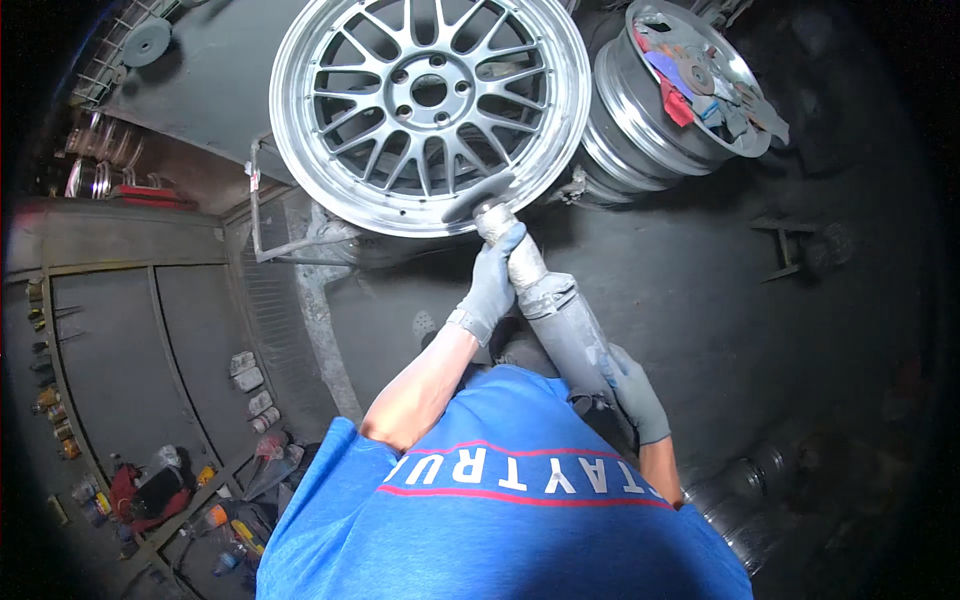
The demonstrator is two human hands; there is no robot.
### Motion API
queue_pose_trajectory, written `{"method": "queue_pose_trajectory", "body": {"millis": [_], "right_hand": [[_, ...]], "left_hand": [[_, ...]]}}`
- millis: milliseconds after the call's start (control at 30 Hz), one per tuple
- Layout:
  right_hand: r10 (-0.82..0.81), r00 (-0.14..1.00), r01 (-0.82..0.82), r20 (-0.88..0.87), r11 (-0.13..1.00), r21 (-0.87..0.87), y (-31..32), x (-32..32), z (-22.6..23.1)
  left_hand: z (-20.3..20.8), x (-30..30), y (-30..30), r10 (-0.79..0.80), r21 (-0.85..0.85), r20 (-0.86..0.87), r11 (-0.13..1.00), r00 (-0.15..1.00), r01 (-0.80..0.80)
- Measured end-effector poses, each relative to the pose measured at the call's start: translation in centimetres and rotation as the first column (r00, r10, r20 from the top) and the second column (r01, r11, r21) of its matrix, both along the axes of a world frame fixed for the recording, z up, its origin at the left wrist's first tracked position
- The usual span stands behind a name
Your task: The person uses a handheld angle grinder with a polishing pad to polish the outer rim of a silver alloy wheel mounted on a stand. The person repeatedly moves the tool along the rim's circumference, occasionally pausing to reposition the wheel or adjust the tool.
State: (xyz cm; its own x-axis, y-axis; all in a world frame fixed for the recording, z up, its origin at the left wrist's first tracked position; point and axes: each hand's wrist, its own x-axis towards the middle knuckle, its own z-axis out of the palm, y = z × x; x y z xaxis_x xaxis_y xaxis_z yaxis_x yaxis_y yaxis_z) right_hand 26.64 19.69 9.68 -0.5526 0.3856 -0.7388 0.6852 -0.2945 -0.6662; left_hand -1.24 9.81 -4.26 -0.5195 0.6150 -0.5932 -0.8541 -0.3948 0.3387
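Both my hands, in grey gloves, hold a long, dust-covered angle grinder (565, 325) that slants across in front of my chest. Close to its head, my left hand (490, 287) is wrapped round the front part. My right hand (636, 393) grips the rear of the body, its fingers partly hidden. The grinder's dark disc (477, 197) lies over the near rim of a silver multi-spoke car wheel (428, 213). Whether the disc touches the metal or spins, I cannot tell. The wheel faces up toward me, with a round centre bore and several bolt holes.
To the right of the wheel, a wheel barrel (640, 125) carries abrasive discs and coloured cloth pieces (690, 80). A bent metal pipe frame (258, 200) stands at the left. Shelving (110, 310) with bottles and cans lines the left side. More shiny rims (735, 500) lie at lower right.
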Motion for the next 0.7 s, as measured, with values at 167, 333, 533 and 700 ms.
{"method": "queue_pose_trajectory", "body": {"millis": [167,333,533,700], "right_hand": [[0.039,0.999,-0.04,0.008,0.985,0.168,5.5,0.4,2.5],[0.066,0.996,-0.08,0.054,0.936,0.342,8.3,-0.4,4.3],[-0.044,0.989,-0.005,0.144,0.945,0.327,5.2,-1.9,6.9],[-0.126,0.977,0.081,0.171,0.966,0.247,-1.9,-2.7,7.1]], "left_hand": [[-0.7,0.8,6.8,-0.005,0.194,0.044,0.981,0.999,-0.004],[-0.2,0.0,11.2,0.003,0.341,0.079,0.94,0.997,-0.03],[0.6,-0.1,10.3,-0.037,0.384,0.124,0.923,0.992,-0.014],[-0.1,-0.2,4.9,-0.111,0.334,0.157,0.941,0.981,0.053]]}}
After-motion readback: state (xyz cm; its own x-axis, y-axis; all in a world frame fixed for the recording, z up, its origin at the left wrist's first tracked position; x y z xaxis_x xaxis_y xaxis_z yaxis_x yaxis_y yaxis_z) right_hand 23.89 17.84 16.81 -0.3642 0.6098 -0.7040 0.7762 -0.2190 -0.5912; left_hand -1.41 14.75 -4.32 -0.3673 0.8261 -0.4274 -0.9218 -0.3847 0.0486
